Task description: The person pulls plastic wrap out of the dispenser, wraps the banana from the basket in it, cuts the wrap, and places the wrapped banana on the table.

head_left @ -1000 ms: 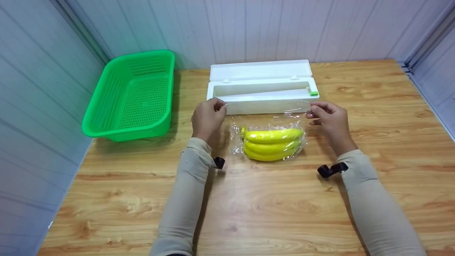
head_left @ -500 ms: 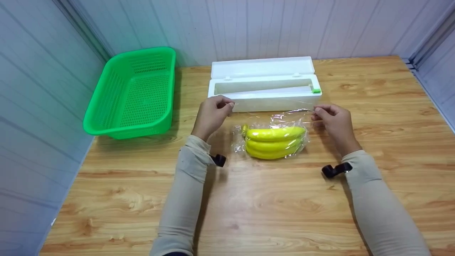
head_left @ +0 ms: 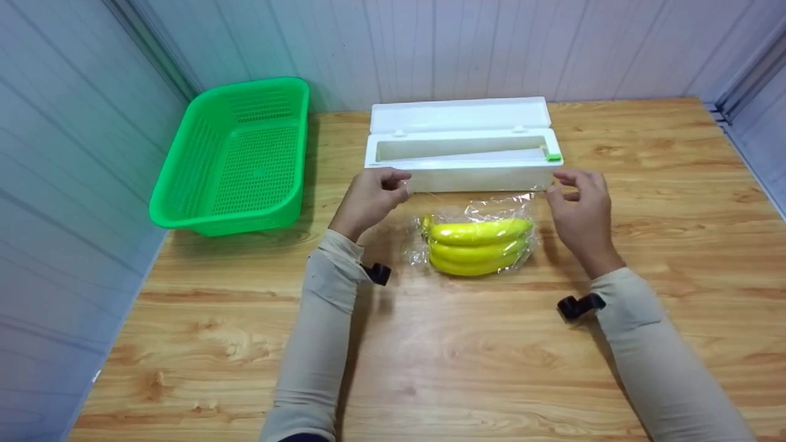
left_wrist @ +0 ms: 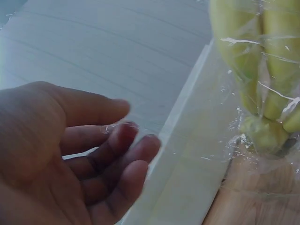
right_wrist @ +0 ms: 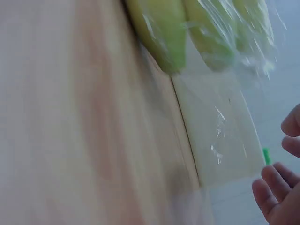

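A bunch of yellow bananas (head_left: 479, 248) lies in clear cling film (head_left: 491, 209) on the wooden table, its stem end to the left. Past the bananas the film is loose and crinkled. My left hand (head_left: 376, 199) hovers at the film's far left, thumb apart from the fingers; in the left wrist view a thin shiny bit of film touches the fingertips. To the far right of the bananas is my right hand (head_left: 580, 205), fingers loosely bent, thumb and forefinger apart. Behind them stands a white cling film dispenser box (head_left: 479, 178), lid tipped back, a green piece at its right end.
A green plastic basket (head_left: 258, 166) stands at the back left of the table (head_left: 430, 368). White panel walls (head_left: 460, 49) border the back and sides. Each wrist carries a small black camera (head_left: 379, 273).
The film stretched between both hands has come down behind the bananas. Thumbs and fingers of both hands have parted from its edge. The head view has shifted slightly.
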A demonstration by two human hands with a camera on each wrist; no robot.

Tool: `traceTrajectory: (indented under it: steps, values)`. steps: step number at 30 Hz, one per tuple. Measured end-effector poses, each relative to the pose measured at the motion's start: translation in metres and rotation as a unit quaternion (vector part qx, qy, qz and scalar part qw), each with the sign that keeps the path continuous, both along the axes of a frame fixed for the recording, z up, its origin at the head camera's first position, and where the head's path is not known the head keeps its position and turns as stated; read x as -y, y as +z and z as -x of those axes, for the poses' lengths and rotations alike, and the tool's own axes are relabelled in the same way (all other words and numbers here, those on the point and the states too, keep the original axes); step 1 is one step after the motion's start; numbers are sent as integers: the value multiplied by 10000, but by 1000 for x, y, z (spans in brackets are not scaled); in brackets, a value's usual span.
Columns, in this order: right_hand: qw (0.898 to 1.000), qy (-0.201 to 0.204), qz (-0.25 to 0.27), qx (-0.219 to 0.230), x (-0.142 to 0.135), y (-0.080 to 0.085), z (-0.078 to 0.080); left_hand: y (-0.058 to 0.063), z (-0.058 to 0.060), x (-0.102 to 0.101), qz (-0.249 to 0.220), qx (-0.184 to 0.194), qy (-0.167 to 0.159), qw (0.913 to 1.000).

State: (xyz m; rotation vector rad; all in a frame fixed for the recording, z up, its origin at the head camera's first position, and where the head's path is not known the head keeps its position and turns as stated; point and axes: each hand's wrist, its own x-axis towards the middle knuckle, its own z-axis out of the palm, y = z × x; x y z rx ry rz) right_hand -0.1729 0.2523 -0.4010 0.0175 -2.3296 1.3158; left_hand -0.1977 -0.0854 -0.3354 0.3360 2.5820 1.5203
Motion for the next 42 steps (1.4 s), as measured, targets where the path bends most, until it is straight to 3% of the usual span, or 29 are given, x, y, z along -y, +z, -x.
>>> traceTrajectory:
  steps: [5,8,12,15,18,21,28,35,42]
  values:
    - [9953,403,-467,-741,10,5,-13,3,-3,-1,58,404,-215,9989]
    - [9857,789,-688,-1317,16,12,-19,5,-4,-1,95,422,-187,9989]
    - [9574,1774,-1123,-1982,25,24,-26,5,-4,0,112,229,-202,9995]
    - [9312,2539,-1634,-2043,33,32,-33,5,-4,-1,145,-37,-239,9996]
    - [9124,2917,-2164,-1886,40,34,-38,4,-4,-2,186,-277,-264,9991]
    - [9002,2941,-2690,-1757,44,34,-41,3,-5,-3,258,-431,-262,9984]
    - [8715,2853,-3524,-1868,54,29,-43,-1,-4,-7,316,-405,-68,9987]
    - [8738,2808,-3553,-1771,60,23,-43,-5,-2,-11,145,-570,59,9983]
    - [8629,2878,-3743,-1801,64,19,-42,-9,-2,-14,-190,-520,90,9984]
